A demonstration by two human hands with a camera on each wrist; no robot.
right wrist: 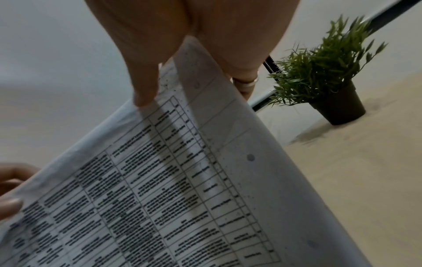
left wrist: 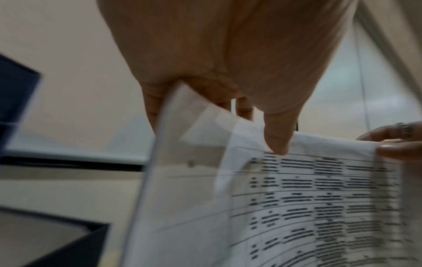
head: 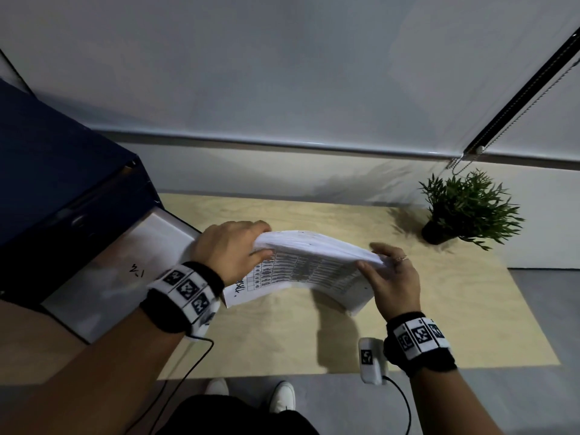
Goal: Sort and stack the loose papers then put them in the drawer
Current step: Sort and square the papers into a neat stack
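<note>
A stack of white papers (head: pixel 307 268) with printed tables hangs bowed above the wooden tabletop (head: pixel 439 309), held at both ends. My left hand (head: pixel 232 246) grips its left end, thumb on the printed face, fingers over the top. My right hand (head: pixel 392 274) pinches the right end the same way. The left wrist view shows the papers (left wrist: pixel 297 198) close up, with my thumb (left wrist: pixel 277 137) pressing near their top edge. From the right wrist, the printed sheet (right wrist: pixel 171 189) fills the frame. An open drawer (head: pixel 119 271) of the dark blue cabinet (head: pixel 53 171) lies just left of the stack.
A small potted plant (head: pixel 464 208) stands at the table's far right, also seen as the plant (right wrist: pixel 319 75) from the right wrist. A blind's bead chain (head: pixel 514 102) hangs at upper right. My white shoes (head: pixel 282 395) stand on the grey floor below the table edge.
</note>
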